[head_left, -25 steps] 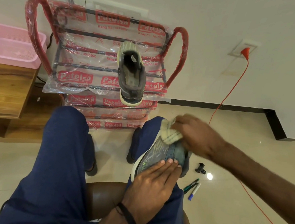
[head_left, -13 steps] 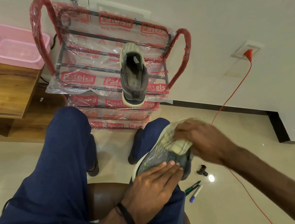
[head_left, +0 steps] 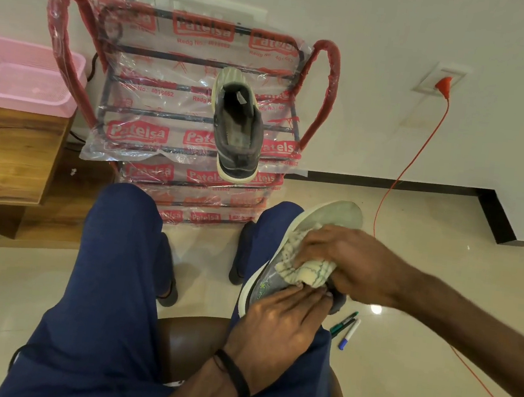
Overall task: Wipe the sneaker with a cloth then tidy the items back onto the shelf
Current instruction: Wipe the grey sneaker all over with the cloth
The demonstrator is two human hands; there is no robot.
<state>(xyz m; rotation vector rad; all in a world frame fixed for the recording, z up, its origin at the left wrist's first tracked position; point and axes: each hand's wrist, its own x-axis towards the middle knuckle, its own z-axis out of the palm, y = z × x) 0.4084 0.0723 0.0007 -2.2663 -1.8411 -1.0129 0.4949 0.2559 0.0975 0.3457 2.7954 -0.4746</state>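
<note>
A grey sneaker with a pale sole lies on its side across my right thigh, its sole turned up and to the right. My left hand rests on its heel end with straight fingers pressing it down. My right hand grips a bunched cream cloth against the sneaker's middle. The matching sneaker stands on the top tier of the shelf, a metal rack wrapped in printed red and clear plastic, straight ahead by the wall.
A pink plastic basket sits on a wooden cabinet at the left. Two markers lie on the tiled floor by my right leg. An orange cable runs from a wall socket down across the floor on the right.
My right hand has slid the cloth back along the sneaker toward the heel, uncovering the toe end of the sole. My left hand has kept its place.
</note>
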